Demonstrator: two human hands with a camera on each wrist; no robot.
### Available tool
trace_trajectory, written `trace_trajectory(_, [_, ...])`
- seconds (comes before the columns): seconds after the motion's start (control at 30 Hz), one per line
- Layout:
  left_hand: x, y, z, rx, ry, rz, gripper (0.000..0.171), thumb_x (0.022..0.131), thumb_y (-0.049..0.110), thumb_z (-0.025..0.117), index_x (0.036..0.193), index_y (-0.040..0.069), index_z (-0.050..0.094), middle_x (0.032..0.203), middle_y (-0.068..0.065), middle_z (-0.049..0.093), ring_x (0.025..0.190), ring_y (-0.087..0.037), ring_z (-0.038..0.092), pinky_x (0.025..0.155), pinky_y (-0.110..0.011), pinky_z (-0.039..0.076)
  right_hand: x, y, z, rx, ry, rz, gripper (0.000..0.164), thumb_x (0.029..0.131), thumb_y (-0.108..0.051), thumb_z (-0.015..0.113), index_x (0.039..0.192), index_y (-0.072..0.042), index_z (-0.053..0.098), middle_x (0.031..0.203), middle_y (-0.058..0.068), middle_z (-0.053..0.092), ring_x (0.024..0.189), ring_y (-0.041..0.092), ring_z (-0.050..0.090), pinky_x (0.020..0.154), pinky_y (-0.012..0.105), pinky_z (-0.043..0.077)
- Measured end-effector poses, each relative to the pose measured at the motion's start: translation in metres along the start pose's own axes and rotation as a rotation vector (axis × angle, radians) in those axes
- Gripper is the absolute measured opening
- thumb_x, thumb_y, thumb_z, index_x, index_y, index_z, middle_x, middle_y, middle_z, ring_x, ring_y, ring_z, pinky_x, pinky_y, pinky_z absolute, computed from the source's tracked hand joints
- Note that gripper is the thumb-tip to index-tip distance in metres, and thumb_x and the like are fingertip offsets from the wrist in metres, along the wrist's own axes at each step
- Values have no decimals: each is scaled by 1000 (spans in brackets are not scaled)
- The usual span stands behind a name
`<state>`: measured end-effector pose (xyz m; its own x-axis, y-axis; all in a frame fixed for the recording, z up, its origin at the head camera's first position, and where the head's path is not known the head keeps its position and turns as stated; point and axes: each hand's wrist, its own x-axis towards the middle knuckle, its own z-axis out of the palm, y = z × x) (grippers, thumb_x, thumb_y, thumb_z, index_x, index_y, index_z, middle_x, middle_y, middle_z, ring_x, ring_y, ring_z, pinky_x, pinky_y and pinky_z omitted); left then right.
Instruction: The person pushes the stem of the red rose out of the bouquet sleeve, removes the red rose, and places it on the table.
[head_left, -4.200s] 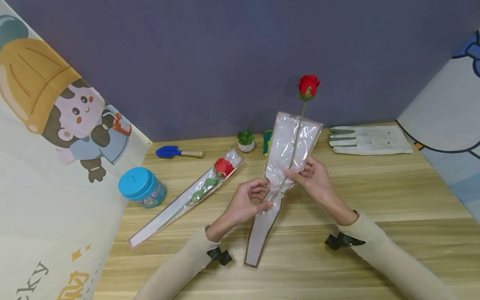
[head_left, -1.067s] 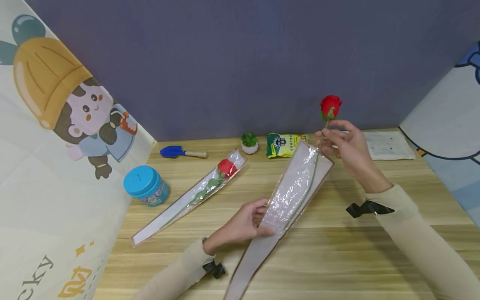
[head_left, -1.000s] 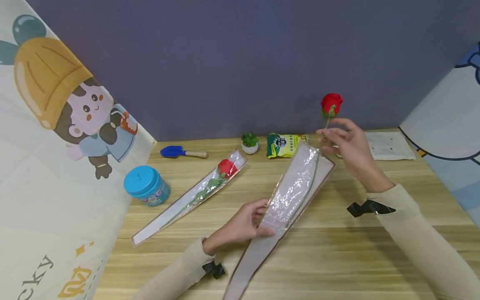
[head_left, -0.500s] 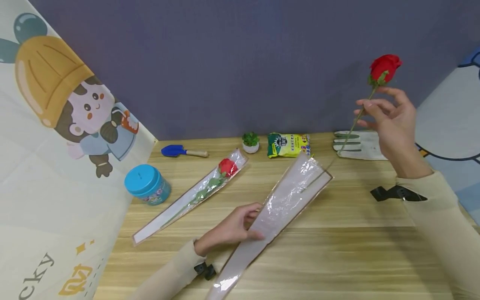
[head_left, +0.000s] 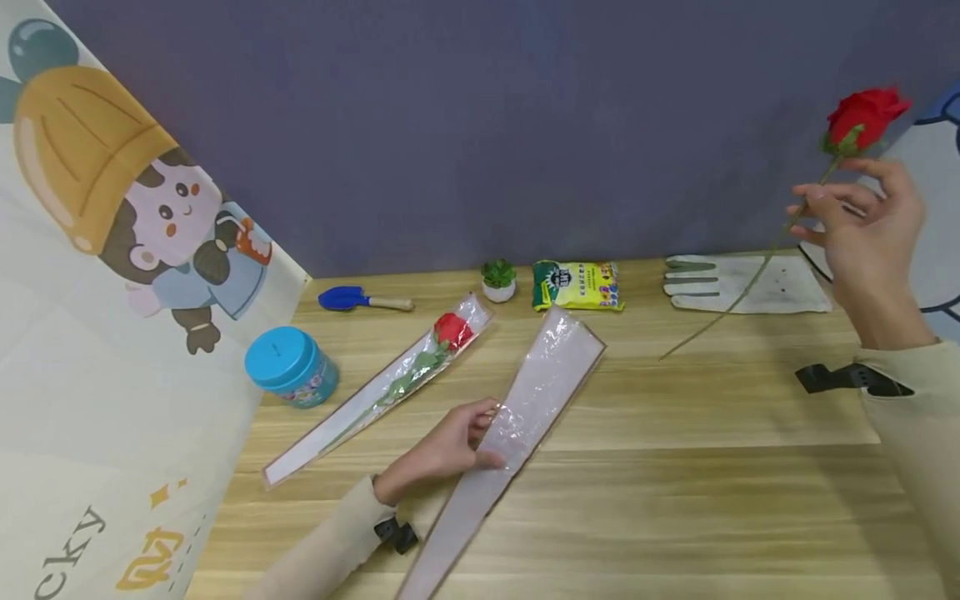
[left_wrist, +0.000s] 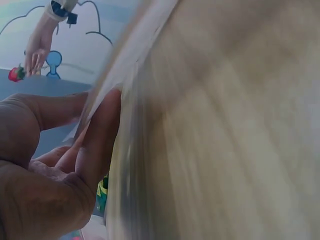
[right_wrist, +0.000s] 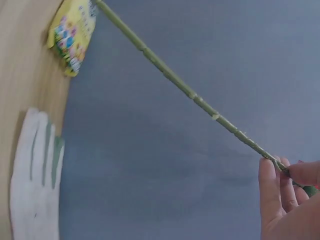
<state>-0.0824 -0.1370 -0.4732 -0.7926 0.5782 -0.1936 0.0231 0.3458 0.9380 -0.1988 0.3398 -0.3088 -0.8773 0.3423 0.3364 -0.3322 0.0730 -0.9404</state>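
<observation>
High on the right in the head view, my right hand point(head_left: 873, 225) pinches a red rose point(head_left: 866, 119) by its stem just under the bloom. The bare stem point(right_wrist: 175, 80) slants down to the left in the air, well apart from the sleeve. My left hand point(head_left: 450, 446) grips a clear-fronted, white-backed flower sleeve point(head_left: 517, 417) between thumb and fingers, its wide mouth pointing up and right. No flower shows inside that sleeve. Left of it lies a second sleeve point(head_left: 330, 442) with a red rose point(head_left: 452, 332) inside.
A blue-lidded tub point(head_left: 291, 367) stands at the table's left edge. Along the back wall are a small blue trowel point(head_left: 352, 299), a potted succulent point(head_left: 498, 281), a yellow-green packet point(head_left: 577, 286) and white gloves point(head_left: 757, 285).
My right hand has drawn the rose up and right, fully out of the held sleeve. The left hand and sleeve have shifted left and down, uncovering the packet.
</observation>
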Motion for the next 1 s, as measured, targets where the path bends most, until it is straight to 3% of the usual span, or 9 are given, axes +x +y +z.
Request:
trace_trajectory(0.2, [9, -1, -4, 62, 33, -31, 71, 78, -5, 84, 142, 6, 56, 121, -19, 75, 103, -25, 74, 87, -28, 64, -9, 14, -13, -104, -131, 55, 43, 101, -9, 64, 140, -16, 49, 96, -14, 78, 79, 0, 74, 64, 11, 60])
trace_trajectory(0.43, [19, 3, -2, 105, 54, -44, 79, 78, -1, 86, 148, 10, 51, 125, -16, 75, 104, -23, 73, 88, -31, 63, -27, 39, -20, -419, -323, 163, 35, 106, -15, 58, 136, -29, 48, 95, -34, 71, 78, -10, 70, 65, 11, 59])
trace_trajectory(0.5, [22, 4, -1, 133, 59, -38, 80, 78, 2, 87, 148, 10, 51, 125, -15, 76, 102, -21, 72, 87, -30, 62, -33, 49, -19, -455, -355, 192, 34, 106, -15, 59, 135, -28, 49, 94, -35, 69, 78, -11, 69, 65, 13, 60])
trace_trajectory(0.6, [24, 6, 0, 175, 70, -30, 81, 78, 5, 89, 148, 12, 51, 125, -13, 76, 96, -17, 71, 83, -28, 61, -43, 64, -16, -489, -406, 234, 36, 106, -17, 59, 140, -18, 49, 93, -36, 68, 80, -11, 69, 65, 17, 62])
trace_trajectory(0.77, [26, 9, 1, 263, 85, -24, 86, 75, 11, 92, 149, 14, 50, 106, -7, 77, 79, -12, 65, 72, -24, 58, -61, 87, -13, -504, -545, 321, 52, 107, -17, 58, 150, 5, 38, 95, -37, 68, 83, -6, 70, 67, 25, 64])
trace_trajectory(0.87, [26, 10, 2, 312, 101, -11, 87, 73, 12, 94, 149, 12, 51, 95, -3, 72, 74, -10, 61, 69, -23, 56, -74, 99, -9, -493, -617, 377, 56, 107, -18, 58, 152, 8, 36, 102, -27, 70, 87, -2, 71, 71, 29, 66])
trace_trajectory(1.0, [25, 12, 3, 392, 132, 1, 87, 71, 14, 95, 147, 12, 53, 91, 1, 69, 72, -7, 58, 71, -22, 53, -88, 111, -2, -505, -665, 422, 59, 106, -20, 61, 153, 8, 37, 125, 10, 69, 90, -2, 70, 74, 30, 66])
